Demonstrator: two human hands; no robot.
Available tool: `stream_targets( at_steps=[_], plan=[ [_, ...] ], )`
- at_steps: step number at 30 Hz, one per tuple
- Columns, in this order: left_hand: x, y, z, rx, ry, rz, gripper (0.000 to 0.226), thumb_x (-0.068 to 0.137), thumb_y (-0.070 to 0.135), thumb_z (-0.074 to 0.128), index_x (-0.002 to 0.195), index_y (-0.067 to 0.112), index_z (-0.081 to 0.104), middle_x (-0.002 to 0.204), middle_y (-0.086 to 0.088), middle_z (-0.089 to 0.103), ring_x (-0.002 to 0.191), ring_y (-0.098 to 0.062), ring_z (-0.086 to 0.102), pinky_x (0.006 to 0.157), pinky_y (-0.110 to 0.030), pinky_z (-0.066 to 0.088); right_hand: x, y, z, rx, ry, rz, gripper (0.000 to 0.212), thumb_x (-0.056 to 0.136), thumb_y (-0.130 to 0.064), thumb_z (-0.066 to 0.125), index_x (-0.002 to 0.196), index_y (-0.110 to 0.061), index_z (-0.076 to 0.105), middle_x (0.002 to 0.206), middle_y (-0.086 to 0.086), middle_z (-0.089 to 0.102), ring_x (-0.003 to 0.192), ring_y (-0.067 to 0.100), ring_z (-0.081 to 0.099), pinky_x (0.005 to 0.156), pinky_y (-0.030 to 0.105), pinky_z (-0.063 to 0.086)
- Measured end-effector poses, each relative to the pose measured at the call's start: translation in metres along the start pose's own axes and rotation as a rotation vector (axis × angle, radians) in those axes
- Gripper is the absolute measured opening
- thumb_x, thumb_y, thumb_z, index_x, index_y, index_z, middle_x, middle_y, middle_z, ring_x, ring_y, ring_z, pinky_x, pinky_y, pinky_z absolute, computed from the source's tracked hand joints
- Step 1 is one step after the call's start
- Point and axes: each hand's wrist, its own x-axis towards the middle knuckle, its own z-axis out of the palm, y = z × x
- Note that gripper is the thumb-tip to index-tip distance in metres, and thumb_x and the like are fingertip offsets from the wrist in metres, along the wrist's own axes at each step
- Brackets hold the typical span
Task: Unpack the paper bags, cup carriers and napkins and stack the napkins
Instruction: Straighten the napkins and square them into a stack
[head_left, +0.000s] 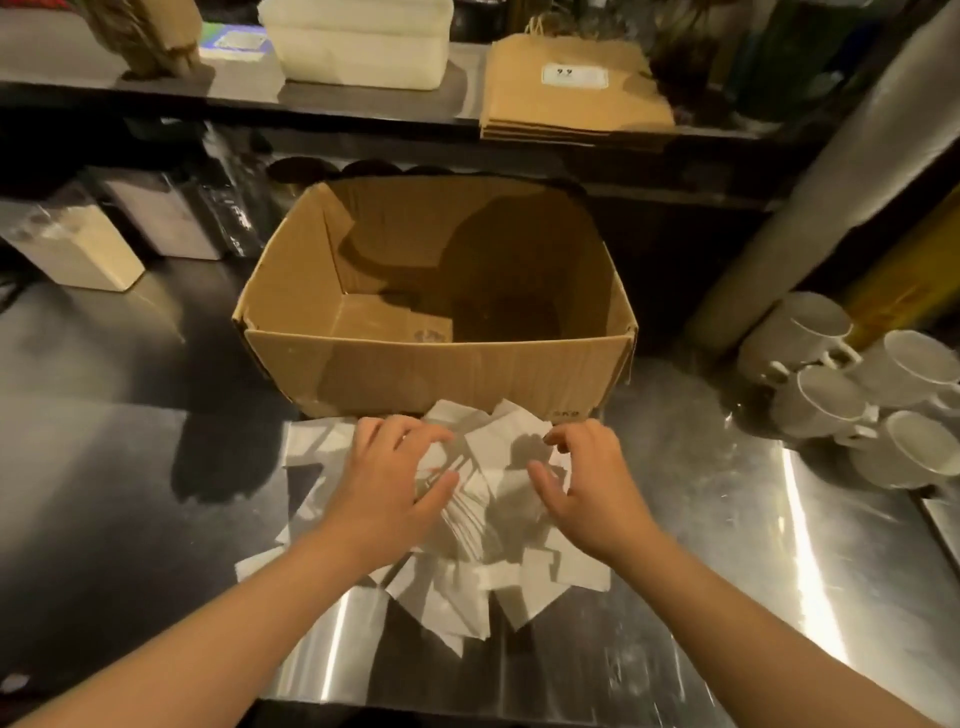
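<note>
Napkins (470, 525) lie in a loose, fanned heap on the steel counter (727, 519), just in front of the cardboard box (441, 364), which looks emptied. Step in hand, by my reading: gathering the heap for stacking. Left hand (387, 483) and right hand (582, 488) hover over the pile, fingers spread and slightly curled, gripping nothing; fingertip contact unclear. Next move calls for squaring the edges inward. Paper bags (571, 93) sit on the shelf.

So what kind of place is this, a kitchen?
Probably a café's back counter: a steel worktop, white coffee cups lying in a group, brown paper bags stacked on the shelf, and loose napkins under the hands.
</note>
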Motion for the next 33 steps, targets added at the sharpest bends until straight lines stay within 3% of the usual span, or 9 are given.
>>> stream_targets(
  at_steps=[3, 6, 12, 16, 20, 22, 24, 28, 33],
  plan=[
    [-0.005, 0.007, 0.018, 0.029, -0.039, 0.071, 0.044, 0.089, 0.057, 0.063, 0.13, 0.046, 0.049, 0.127, 0.022, 0.041, 0.124, -0.011, 0.029, 0.109, -0.039, 0.039, -0.014, 0.002, 0.007, -0.165, 0.051, -0.222, 0.05, 0.088, -0.065, 0.057, 0.124, -0.031, 0.053, 0.113, -0.015, 0.038, 0.108, 0.01, 0.035, 0.095, 0.03, 0.037],
    [-0.005, 0.009, 0.03, 0.047, -0.03, 0.098, 0.048, 0.084, 0.053, 0.066, 0.128, 0.049, 0.05, 0.122, 0.025, 0.04, 0.119, -0.008, 0.029, 0.105, -0.037, 0.038, -0.018, -0.002, 0.021, -0.251, 0.004, -0.265, 0.061, 0.082, -0.074, 0.053, 0.132, -0.04, 0.043, 0.117, -0.015, 0.033, 0.112, 0.011, 0.029, 0.097, 0.032, 0.029],
    [0.003, -0.003, 0.047, 0.035, 0.09, 0.156, 0.046, 0.087, 0.054, 0.07, 0.13, 0.046, 0.057, 0.119, 0.027, 0.046, 0.117, -0.006, 0.034, 0.097, -0.026, 0.033, -0.01, 0.005, 0.051, -0.237, 0.085, -0.271, 0.046, 0.09, -0.064, 0.053, 0.13, -0.042, 0.043, 0.121, -0.018, 0.039, 0.114, 0.009, 0.03, 0.097, 0.035, 0.028],
    [0.005, -0.01, 0.054, 0.047, 0.113, 0.19, 0.043, 0.087, 0.051, 0.072, 0.128, 0.045, 0.059, 0.118, 0.028, 0.05, 0.116, -0.003, 0.034, 0.094, -0.015, 0.03, -0.008, 0.016, 0.055, -0.163, 0.15, -0.326, 0.031, 0.091, -0.051, 0.059, 0.12, -0.045, 0.047, 0.113, -0.026, 0.04, 0.11, 0.0, 0.034, 0.101, 0.037, 0.027],
    [0.014, -0.01, 0.058, 0.034, 0.148, 0.218, 0.032, 0.084, 0.051, 0.073, 0.109, 0.044, 0.055, 0.108, 0.028, 0.052, 0.106, 0.0, 0.038, 0.089, -0.015, 0.035, 0.003, 0.027, 0.062, -0.15, 0.249, -0.424, 0.023, 0.089, -0.048, 0.054, 0.11, -0.04, 0.058, 0.101, -0.029, 0.044, 0.092, -0.004, 0.043, 0.098, 0.035, 0.042],
    [0.023, -0.006, 0.057, -0.031, 0.213, 0.226, 0.031, 0.084, 0.05, 0.074, 0.107, 0.042, 0.054, 0.105, 0.027, 0.054, 0.102, 0.003, 0.044, 0.083, -0.015, 0.038, 0.008, 0.028, 0.06, 0.0, 0.314, -0.418, 0.016, 0.09, -0.044, 0.051, 0.101, -0.036, 0.06, 0.092, -0.027, 0.053, 0.088, -0.001, 0.055, 0.081, 0.021, 0.051],
    [0.031, 0.001, 0.054, -0.159, 0.286, 0.225, 0.028, 0.086, 0.048, 0.075, 0.105, 0.043, 0.054, 0.101, 0.025, 0.055, 0.098, 0.004, 0.051, 0.072, -0.012, 0.04, 0.013, 0.026, 0.056, 0.27, 0.394, -0.381, 0.008, 0.093, -0.036, 0.057, 0.094, -0.031, 0.063, 0.086, -0.019, 0.063, 0.087, 0.004, 0.063, 0.066, 0.018, 0.055],
    [0.044, 0.007, 0.056, -0.288, 0.301, 0.253, 0.015, 0.091, 0.044, 0.07, 0.099, 0.041, 0.059, 0.091, 0.02, 0.062, 0.085, 0.0, 0.06, 0.061, -0.011, 0.043, 0.022, 0.031, 0.053, 0.757, 0.407, -0.219, 0.013, 0.099, -0.026, 0.06, 0.095, -0.019, 0.069, 0.09, -0.008, 0.071, 0.089, 0.016, 0.07, 0.068, 0.029, 0.062],
    [0.043, 0.019, 0.075, -0.259, 0.256, 0.33, 0.004, 0.094, 0.044, 0.068, 0.092, 0.041, 0.068, 0.088, 0.031, 0.064, 0.082, 0.009, 0.06, 0.06, -0.005, 0.045, 0.019, 0.034, 0.047, 0.912, 0.382, -0.11, 0.022, 0.101, -0.032, 0.058, 0.094, -0.017, 0.073, 0.08, -0.007, 0.071, 0.083, 0.018, 0.066, 0.063, 0.027, 0.055]
  ],
)
